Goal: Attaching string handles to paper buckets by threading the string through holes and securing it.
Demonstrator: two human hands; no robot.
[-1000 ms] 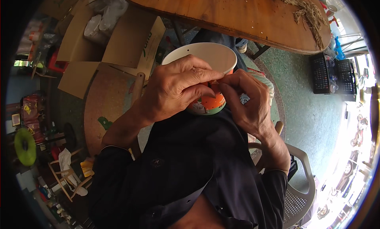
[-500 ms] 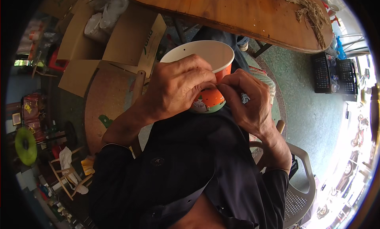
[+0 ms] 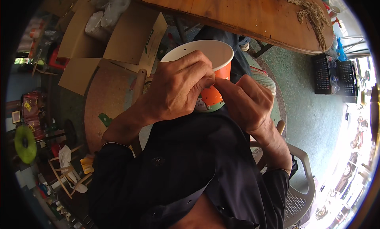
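A large orange paper bucket with a white inside, a white rolled rim and a green printed band at its base stands tilted before me at lap height. High on its far inner wall shows a small dark hole. Over the bucket's near side, my left hand is closed, thumb and fingertips pinched together close to the rim. My right hand is closed too, its thumb and forefinger tips meeting the left fingertips. Whatever lies in the two pinches is too small and covered to make out.
A wooden table stretches ahead, bearing a bundle of tan strings. At the left are an open cardboard box holding white tubs and plastic, and a round-backed wooden chair. Black crates and a plastic chair stand at the right.
My right hand has turned over, its knuckles now curled and its thumb lying along the front. The left hand has shifted slightly, with its thumb tip bent nearer the right fingertips.
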